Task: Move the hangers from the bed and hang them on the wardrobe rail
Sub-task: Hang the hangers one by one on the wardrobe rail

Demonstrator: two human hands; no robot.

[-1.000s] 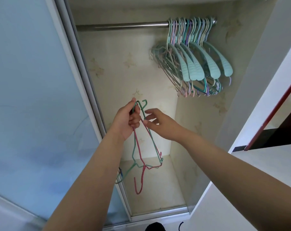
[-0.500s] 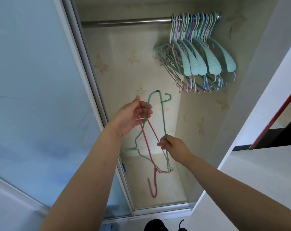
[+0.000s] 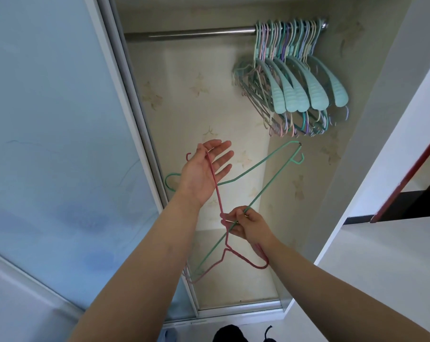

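I stand at the open wardrobe with two wire hangers tangled together. My right hand [image 3: 247, 224] pinches the long straight bar of the green hanger [image 3: 270, 181], whose corner points up to the right and whose hook shows behind my left wrist. The red hanger [image 3: 230, 253] runs across the palm of my left hand [image 3: 204, 172], whose fingers are spread straight. Its lower part and hook hang below my right hand. The wardrobe rail [image 3: 196, 35] is above, bare on its left half. Several pastel hangers [image 3: 305, 92] hang bunched at its right end.
A frosted sliding door [image 3: 51, 144] closes off the left side, its frame [image 3: 135, 144] just beside my left hand. A white wall [image 3: 381, 181] bounds the right. The wardrobe floor [image 3: 236, 285] lies below the hangers. A dark object [image 3: 230, 334] sits at the bottom edge.
My left hand has opened its fingers and the red hanger now lies across its palm. My right hand has swung the green hanger out to the right, its hook now on the left.
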